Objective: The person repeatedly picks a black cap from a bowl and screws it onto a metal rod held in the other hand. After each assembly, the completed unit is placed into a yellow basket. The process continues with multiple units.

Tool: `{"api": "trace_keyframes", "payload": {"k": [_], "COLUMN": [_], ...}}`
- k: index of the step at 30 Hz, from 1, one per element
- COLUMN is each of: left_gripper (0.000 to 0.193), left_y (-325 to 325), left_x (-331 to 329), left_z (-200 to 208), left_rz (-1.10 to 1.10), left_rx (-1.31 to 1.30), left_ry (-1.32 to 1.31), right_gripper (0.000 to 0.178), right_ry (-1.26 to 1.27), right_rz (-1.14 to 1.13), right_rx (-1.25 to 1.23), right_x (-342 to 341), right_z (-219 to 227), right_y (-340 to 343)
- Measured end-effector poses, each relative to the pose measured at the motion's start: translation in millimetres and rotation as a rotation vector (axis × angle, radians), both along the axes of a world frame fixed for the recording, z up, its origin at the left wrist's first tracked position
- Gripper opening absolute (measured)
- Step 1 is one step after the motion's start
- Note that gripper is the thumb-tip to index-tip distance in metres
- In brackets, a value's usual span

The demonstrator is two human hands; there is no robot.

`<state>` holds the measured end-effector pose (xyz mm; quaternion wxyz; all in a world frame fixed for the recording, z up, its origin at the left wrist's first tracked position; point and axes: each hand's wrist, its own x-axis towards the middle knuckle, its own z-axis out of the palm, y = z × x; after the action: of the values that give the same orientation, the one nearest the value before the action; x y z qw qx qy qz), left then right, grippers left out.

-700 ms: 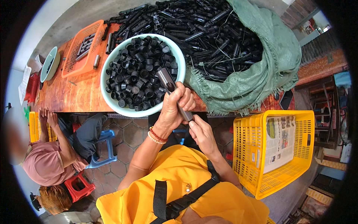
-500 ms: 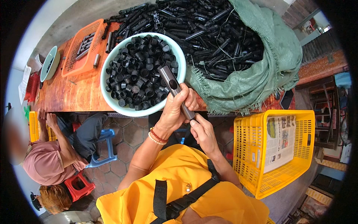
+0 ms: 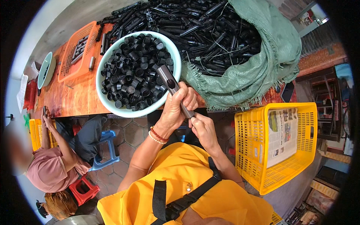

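Note:
My left hand (image 3: 175, 104) is closed round a dark grey metal tube (image 3: 164, 74) with a long rounded slot near its upper end. The tube slants up toward a pale green bowl (image 3: 177, 77) heaped with small black round caps (image 3: 129, 75). At the tube's lower end, my right hand (image 3: 205, 132) is closed, its thumb and fingers pressed against the tip. Whether a small piece sits between those fingers is hidden.
Behind the bowl lies a large heap of black tubular parts (image 3: 191, 30) in a green woven sack (image 3: 277, 56). An orange basket (image 3: 62, 71) holds metal tubes. A yellow crate (image 3: 249, 150) stands at right. A co-worker in pink (image 3: 48, 167) sits at left.
My right hand's fingers have curled in more tightly at the tube's lower end. My left grip looks the same. The co-worker's hands have risen slightly, with a small dark piece showing.

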<state>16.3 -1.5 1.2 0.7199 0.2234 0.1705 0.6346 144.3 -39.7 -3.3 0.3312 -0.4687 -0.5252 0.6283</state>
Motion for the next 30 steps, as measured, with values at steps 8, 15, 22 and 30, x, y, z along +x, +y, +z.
{"api": "trace_keyframes", "payload": {"k": [8, 15, 22, 30], "left_gripper": [0.04, 0.052, 0.034, 0.039], "left_y": [-7.1, 9.9, 5.1, 7.8], "left_x": [-3.2, -8.3, -7.5, -12.3], "left_z": [0.2, 4.0, 11.3, 5.2], "left_rz": [-0.035, -0.063, 0.184, 0.09], "left_rx": [0.073, 0.092, -0.251, -0.214], "left_ry": [-0.025, -0.361, -0.071, -0.39], "right_gripper": [0.024, 0.023, 0.023, 0.031], "right_ry": [0.054, 0.25, -0.427, -0.692], "right_rz": [0.227, 0.242, -0.158, -0.058], "right_rx": [0.016, -0.378, 0.714, 0.941], "right_x": [15.8, 31.3, 23.8, 25.2], "right_z": [-2.7, 15.2, 4.6, 12.5], "right_y": [6.7, -4.8, -6.3, -7.9]}}
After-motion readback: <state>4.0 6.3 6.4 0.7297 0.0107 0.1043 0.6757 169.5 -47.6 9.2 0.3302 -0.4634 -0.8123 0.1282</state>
